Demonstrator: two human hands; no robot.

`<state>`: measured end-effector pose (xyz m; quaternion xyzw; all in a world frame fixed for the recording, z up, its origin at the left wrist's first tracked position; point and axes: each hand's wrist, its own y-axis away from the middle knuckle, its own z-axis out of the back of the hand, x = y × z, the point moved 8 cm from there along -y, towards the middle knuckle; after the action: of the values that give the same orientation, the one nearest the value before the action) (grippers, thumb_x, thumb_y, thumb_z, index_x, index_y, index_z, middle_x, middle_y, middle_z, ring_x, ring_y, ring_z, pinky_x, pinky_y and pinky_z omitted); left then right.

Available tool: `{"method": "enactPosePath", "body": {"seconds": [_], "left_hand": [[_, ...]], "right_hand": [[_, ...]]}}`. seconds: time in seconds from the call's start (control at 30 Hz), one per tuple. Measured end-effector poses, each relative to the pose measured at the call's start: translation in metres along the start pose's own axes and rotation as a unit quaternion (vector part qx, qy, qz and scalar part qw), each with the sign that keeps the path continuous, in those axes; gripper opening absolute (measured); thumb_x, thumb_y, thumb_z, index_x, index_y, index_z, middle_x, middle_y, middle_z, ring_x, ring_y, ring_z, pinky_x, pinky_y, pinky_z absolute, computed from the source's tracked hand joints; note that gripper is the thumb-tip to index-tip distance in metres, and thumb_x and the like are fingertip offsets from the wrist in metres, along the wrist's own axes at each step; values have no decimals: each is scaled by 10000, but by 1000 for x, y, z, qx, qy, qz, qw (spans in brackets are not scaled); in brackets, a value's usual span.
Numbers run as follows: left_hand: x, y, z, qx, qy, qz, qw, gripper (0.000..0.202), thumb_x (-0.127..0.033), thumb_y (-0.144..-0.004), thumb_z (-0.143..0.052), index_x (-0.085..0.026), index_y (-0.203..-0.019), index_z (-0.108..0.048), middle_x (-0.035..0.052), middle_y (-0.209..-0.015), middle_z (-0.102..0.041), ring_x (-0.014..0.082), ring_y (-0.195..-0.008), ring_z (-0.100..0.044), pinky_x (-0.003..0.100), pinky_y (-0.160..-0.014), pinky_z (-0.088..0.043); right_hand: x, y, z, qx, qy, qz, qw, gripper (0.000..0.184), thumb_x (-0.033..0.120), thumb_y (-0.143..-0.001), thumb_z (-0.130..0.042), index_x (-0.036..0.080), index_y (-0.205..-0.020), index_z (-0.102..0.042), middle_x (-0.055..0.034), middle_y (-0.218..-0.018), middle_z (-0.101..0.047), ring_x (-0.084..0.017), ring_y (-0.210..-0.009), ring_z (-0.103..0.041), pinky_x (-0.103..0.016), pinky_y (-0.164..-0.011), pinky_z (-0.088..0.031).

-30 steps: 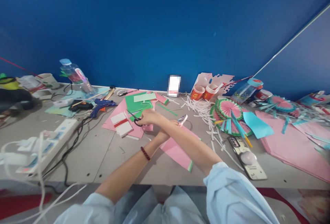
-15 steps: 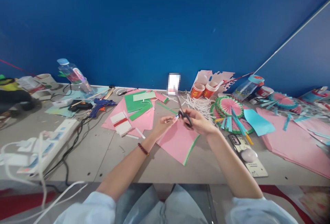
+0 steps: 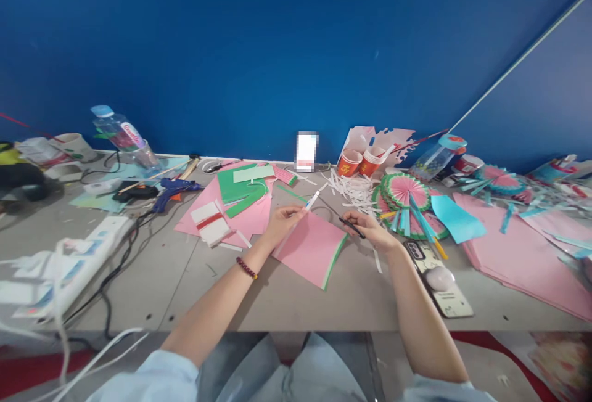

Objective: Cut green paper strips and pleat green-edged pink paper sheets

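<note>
My left hand (image 3: 283, 220) is closed in a pinch on a thin white paper strip (image 3: 311, 200) with a blue tip, which points up and to the right. My right hand (image 3: 372, 229) is closed round the black handles of a pair of scissors (image 3: 348, 224), its blades pointing left toward the strip. Both hands hover over a pink paper sheet (image 3: 311, 248) with a green edge that lies flat on the grey table (image 3: 287, 297). A red bead bracelet (image 3: 246, 267) is on my left wrist.
Pink and green papers (image 3: 240, 195) and a blue glue gun (image 3: 172, 189) lie at the left, with a power strip (image 3: 69, 260) and cables. Paper fans (image 3: 404, 195), red cups (image 3: 358, 163), white shreds and a phone (image 3: 437, 272) sit at the right. A water bottle (image 3: 121, 135) leans at the back left.
My right hand crossed from the left, where it reached the scissors, back to the right with them. My left hand raised the white strip. The pink sheet shifted slightly.
</note>
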<state>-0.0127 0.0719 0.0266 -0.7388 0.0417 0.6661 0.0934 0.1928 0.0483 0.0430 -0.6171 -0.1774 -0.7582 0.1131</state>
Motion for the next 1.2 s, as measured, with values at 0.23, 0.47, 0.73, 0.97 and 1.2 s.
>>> {"method": "enactPosePath", "body": {"seconds": [0.23,0.47,0.73,0.97,1.2], "left_hand": [[-9,0,1,-2,-5,-31,1000,260,-443,-709,-712,-192,-766,-745,68,-923,-701,195,-885,-599,306,-797,-432],[-16,3,-2,-4,-5,-43,999,251,-438,-720,-711,-193,-759,-749,73,-926,-703,207,-926,-608,318,-829,-436],[-19,4,-2,2,-5,-44,999,220,-411,-731,-709,-199,-774,-748,67,-943,-700,205,-929,-609,319,-831,-445],[-18,5,-4,19,-9,-37,999,242,-427,-728,-707,-191,-767,-748,79,-943,-695,218,-954,-595,329,-851,-437],[-9,3,-4,22,-1,-27,999,215,-405,-731,-709,-197,-768,-749,77,-981,-692,221,-999,-591,326,-880,-419]], "right_hand": [[-6,6,2,38,-4,-5,999,313,454,-751,-657,173,-794,-524,38,-584,-456,-87,-534,-376,-234,-499,-246],[5,10,-9,98,9,1,995,356,497,-721,-651,173,-755,-505,26,-598,-480,-93,-542,-376,-240,-501,-244],[-1,9,-13,119,-2,-1,993,340,490,-744,-632,173,-784,-517,14,-640,-521,-95,-545,-404,-231,-486,-261],[-4,8,-10,105,27,-13,994,354,497,-733,-649,169,-773,-520,18,-619,-524,-85,-526,-405,-223,-481,-267],[-5,6,-13,91,63,-31,993,370,505,-723,-666,174,-753,-503,51,-574,-461,-75,-519,-380,-220,-498,-270]]}}
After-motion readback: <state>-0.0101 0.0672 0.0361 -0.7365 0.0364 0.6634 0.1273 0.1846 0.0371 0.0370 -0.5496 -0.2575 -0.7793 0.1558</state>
